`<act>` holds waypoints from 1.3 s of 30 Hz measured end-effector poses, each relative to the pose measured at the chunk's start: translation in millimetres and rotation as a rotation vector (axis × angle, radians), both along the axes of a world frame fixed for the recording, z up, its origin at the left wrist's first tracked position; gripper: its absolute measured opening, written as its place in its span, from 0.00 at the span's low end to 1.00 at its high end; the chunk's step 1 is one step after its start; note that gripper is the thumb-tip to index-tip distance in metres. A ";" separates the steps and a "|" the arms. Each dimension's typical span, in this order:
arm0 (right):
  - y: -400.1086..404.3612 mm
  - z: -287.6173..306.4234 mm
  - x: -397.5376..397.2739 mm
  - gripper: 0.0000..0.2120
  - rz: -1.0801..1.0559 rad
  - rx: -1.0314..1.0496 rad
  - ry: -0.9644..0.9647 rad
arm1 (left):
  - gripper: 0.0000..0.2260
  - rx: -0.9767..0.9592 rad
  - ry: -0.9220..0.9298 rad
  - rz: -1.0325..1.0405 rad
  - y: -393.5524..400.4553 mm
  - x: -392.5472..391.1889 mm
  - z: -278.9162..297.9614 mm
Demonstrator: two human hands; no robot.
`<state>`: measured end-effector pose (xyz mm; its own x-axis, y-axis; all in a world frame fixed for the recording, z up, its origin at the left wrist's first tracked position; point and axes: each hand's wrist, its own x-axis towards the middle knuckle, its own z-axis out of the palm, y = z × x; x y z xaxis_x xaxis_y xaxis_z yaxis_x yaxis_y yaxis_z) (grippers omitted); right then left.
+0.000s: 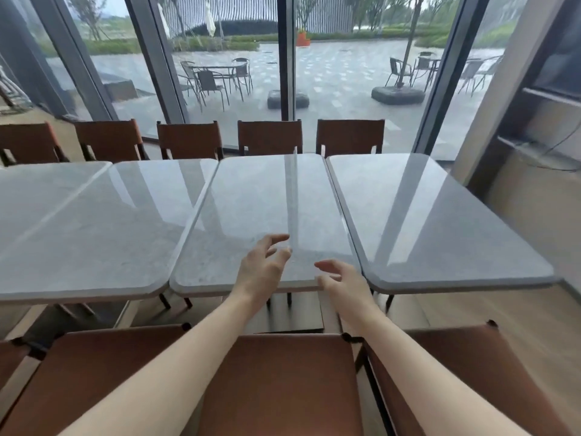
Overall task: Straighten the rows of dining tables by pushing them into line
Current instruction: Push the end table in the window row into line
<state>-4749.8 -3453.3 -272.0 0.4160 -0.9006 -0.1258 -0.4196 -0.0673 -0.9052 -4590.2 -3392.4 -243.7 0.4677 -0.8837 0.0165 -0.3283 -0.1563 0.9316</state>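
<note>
Grey stone-look tops are seen on a row of dining tables set edge to edge before a glass wall. The middle worktop (261, 215) is directly ahead; its near edge sits slightly farther back than those of the left worktop (88, 234) and the right worktop (440, 221), so the row is judged not yet fully in line.

Left hand (262, 267): held above the near part of the middle worktop, fingers spread and loosely curved, nothing held. Contact with the surface cannot be confirmed.

Right hand (341, 278): held at the near edge, fingers relaxed and apart, nothing held. Both arms are reached over a brown chair back (279, 382), presumably so the edge can be taken and the table shifted.

Surface is glossy; window frames are reflected in it. Brown chairs (269, 136) are lined along the far side. Wooden floor (503, 309) is noted at right, and a paved terrace with metal furniture beyond the glass.
</note>
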 end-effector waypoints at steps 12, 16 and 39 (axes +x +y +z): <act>166.0 133.5 -126.6 0.11 -0.125 -0.119 -0.290 | 0.11 -0.309 0.071 -0.135 151.5 -131.1 113.7; 204.6 155.8 -170.1 0.10 -0.148 -0.146 -0.305 | 0.10 -0.329 0.047 -0.169 180.4 -165.4 128.2; 187.3 259.2 -433.3 0.10 -0.217 -0.259 -0.354 | 0.07 -0.483 -0.022 -0.289 128.0 -414.3 221.8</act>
<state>-5183.1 -3266.0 -12.8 0.1923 -0.9542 0.2292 -0.1182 -0.2544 -0.9598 -5004.5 -3264.4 -21.9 0.2026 -0.8652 0.4586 -0.3150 0.3858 0.8671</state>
